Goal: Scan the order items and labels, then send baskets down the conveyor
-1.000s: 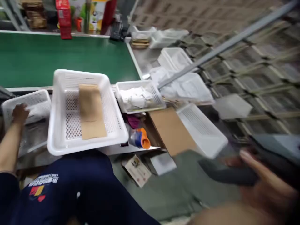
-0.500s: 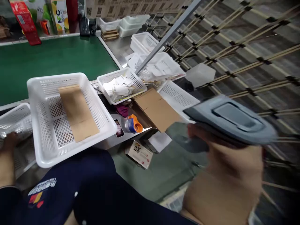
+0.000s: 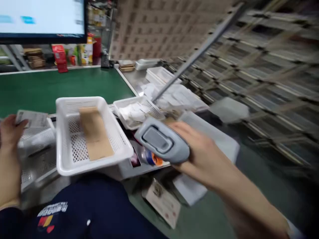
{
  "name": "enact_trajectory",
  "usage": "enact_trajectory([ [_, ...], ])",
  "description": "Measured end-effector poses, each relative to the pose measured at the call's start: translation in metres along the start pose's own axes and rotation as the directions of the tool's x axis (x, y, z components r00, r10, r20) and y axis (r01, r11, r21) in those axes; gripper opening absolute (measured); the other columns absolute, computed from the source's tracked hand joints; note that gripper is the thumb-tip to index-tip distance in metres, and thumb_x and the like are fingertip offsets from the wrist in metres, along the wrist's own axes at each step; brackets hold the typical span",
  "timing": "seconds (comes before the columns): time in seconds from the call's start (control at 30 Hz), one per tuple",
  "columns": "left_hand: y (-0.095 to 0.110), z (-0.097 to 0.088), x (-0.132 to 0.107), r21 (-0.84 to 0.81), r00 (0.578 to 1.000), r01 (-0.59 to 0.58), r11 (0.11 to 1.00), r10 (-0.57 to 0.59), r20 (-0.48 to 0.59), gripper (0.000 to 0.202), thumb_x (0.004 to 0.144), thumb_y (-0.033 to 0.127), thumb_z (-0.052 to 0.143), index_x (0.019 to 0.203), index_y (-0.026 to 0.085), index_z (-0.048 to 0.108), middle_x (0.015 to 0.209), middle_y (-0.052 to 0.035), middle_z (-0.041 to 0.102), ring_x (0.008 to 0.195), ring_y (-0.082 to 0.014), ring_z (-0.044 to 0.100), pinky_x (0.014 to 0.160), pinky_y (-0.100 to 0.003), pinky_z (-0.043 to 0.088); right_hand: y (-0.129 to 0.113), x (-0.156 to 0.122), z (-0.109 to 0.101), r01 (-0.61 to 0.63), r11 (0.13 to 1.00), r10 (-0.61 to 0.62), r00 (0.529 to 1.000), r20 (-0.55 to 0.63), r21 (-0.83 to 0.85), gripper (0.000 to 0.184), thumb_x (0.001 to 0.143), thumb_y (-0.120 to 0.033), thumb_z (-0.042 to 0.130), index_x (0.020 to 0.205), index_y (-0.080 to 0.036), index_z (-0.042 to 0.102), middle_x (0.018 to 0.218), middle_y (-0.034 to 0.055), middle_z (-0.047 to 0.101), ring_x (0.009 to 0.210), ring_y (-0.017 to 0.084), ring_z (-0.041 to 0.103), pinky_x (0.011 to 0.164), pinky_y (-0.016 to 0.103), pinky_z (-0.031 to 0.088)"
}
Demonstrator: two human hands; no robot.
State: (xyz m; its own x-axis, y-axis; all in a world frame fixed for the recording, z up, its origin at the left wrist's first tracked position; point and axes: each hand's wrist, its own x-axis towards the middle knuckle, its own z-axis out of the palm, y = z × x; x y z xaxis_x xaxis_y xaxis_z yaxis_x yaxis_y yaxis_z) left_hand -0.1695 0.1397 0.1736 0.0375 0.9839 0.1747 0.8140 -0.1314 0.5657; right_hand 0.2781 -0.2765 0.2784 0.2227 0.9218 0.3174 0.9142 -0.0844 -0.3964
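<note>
My right hand (image 3: 199, 149) is wrapped round a grey handheld barcode scanner (image 3: 163, 141), its head pointing left above the table edge. At the far left, my left hand (image 3: 10, 131) pinches a small pale printed card or packet (image 3: 33, 119) by its left end; blur hides its print. That card is above a white perforated basket (image 3: 47, 136) on the left. Between my hands stands a larger white basket (image 3: 122, 151), with a flat piece of brown cardboard (image 3: 97, 134) inside.
Behind the baskets lies a green mat (image 3: 82, 81), with a monitor (image 3: 42, 38) above it. A smaller basket (image 3: 128, 124) holds white slips. Near the scanner are a phone (image 3: 135, 158) and an orange-and-blue tape roll (image 3: 153, 158). A slanted metal pole (image 3: 196, 54) and racks (image 3: 274, 83) stand right.
My right hand has swung the scanner leftward, in front of the table. My left hand has risen from the left basket with the pale card. The view has tilted up, showing the monitor.
</note>
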Motion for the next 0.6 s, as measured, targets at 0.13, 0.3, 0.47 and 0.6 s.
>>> enact_trajectory([
  [0.13,0.09,0.005,-0.024,-0.672,0.98,-0.15,0.725,0.199,-0.004,0.055,0.056,0.057,0.088,0.086,0.022,0.059,0.084,-0.0041,0.072,0.077,-0.0241,0.071,0.072,-0.044,0.067,-0.013,0.036,0.047,0.201,0.967,-0.192,0.979,0.07,-0.156,0.081,0.076,-0.017,0.065,0.156,-0.029,0.057,0.129,0.0126,0.071,0.093,0.032,0.077,0.064,0.039,0.059],
  [0.3,0.128,0.034,-0.049,-0.772,0.931,-0.082,0.631,0.324,0.166,0.048,0.064,0.052,0.091,0.087,0.018,0.067,0.082,-0.0032,0.074,0.071,-0.0215,0.071,0.056,-0.029,0.059,-0.068,0.081,0.077,0.282,0.93,-0.182,0.91,0.374,-0.235,0.072,0.084,-0.018,0.063,0.156,-0.019,0.057,0.128,0.0149,0.071,0.089,0.029,0.074,0.067,0.036,0.052],
  [0.47,0.125,0.054,-0.068,-0.767,0.876,-0.133,0.628,0.436,0.206,0.049,0.073,0.055,0.09,0.097,0.016,0.073,0.096,-0.0069,0.079,0.087,-0.0271,0.077,0.075,-0.035,0.065,-0.081,0.1,0.088,0.274,0.931,-0.127,0.864,0.488,-0.243,0.062,0.089,-0.018,0.061,0.151,-0.017,0.061,0.128,0.0159,0.071,0.091,0.029,0.073,0.068,0.035,0.045],
  [0.6,0.091,0.053,-0.055,-0.566,0.876,-0.289,0.772,0.451,0.169,0.063,0.087,0.049,0.088,0.138,0.016,0.069,0.14,-0.015,0.076,0.132,-0.036,0.072,0.115,-0.047,0.06,-0.049,0.086,0.095,0.295,0.931,-0.176,0.879,0.443,-0.214,0.062,0.087,-0.02,0.061,0.148,-0.022,0.062,0.123,0.0141,0.072,0.086,0.032,0.075,0.064,0.039,0.05],
])
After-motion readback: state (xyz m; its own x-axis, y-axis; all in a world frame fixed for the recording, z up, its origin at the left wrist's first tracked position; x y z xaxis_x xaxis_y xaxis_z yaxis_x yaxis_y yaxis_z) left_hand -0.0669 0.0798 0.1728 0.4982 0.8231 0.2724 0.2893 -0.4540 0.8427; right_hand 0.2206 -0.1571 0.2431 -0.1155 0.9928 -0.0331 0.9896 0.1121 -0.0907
